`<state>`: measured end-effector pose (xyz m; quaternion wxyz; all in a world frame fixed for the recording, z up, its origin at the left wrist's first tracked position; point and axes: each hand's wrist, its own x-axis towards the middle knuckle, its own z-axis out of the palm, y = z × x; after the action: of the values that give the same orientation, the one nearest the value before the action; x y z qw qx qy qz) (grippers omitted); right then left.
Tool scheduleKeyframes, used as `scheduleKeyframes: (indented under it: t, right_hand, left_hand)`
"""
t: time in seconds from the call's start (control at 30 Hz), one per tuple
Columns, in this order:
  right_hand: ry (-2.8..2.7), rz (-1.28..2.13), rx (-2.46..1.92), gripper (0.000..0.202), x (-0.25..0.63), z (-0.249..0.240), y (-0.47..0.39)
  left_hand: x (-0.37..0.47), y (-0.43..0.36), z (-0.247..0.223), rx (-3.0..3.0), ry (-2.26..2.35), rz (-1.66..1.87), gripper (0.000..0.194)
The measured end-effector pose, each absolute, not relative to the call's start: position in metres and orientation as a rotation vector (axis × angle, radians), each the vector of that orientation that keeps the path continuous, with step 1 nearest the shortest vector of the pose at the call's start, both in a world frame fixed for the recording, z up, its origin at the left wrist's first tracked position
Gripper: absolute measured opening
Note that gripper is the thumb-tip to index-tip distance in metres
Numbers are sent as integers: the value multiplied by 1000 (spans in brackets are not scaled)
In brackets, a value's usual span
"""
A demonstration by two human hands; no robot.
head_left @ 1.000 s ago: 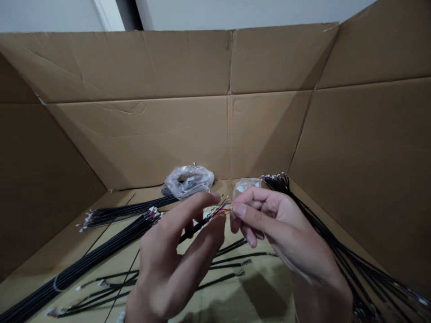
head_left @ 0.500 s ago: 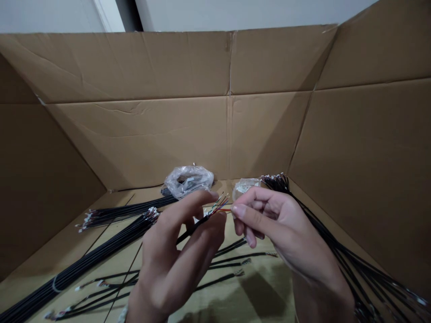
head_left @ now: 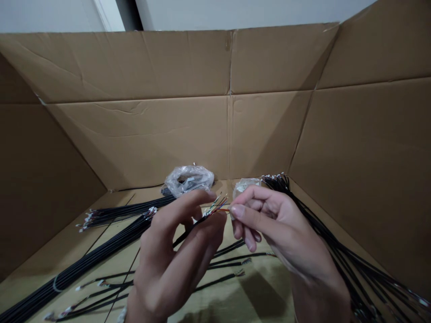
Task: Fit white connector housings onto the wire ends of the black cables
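A black cable (head_left: 184, 235) runs through my left hand (head_left: 178, 251), which is closed around it in the middle of the view. From its end fan thin coloured wires (head_left: 217, 205), among them red, purple and green-white ones. The thumb and index finger of my right hand (head_left: 266, 215) pinch the tip of a red or orange wire. Both hands are raised above the cardboard surface, nearly touching. Below them lie several loose black cables (head_left: 224, 280) with frayed ends, partly hidden by my left hand.
Black cable bundles with white connectors lie at left (head_left: 97, 251) and upper left (head_left: 124, 209); another (head_left: 323, 233) runs down the right side. Two clear plastic bags (head_left: 188, 179) (head_left: 245, 185) sit at the back. Cardboard walls (head_left: 168, 130) surround the surface.
Both hands have shifted very slightly left with the cable and wire. The grip of each hand looks the same.
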<state>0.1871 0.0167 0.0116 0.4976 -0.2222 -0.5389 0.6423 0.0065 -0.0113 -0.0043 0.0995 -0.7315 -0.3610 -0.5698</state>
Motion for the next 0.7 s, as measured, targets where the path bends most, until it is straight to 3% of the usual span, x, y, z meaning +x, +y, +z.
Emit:
scheduleKeyframes:
  t: [0.2,0.7]
  right_hand:
    - [-1286,1559,-531,15,187,13,16]
    - [-1313,1519,-553,20,185,14,14]
  left_hand:
    - [1,-8,-4,-2154,-987,-1428,15]
    - [3,-14,-15,-2157,-1142,-1678,26]
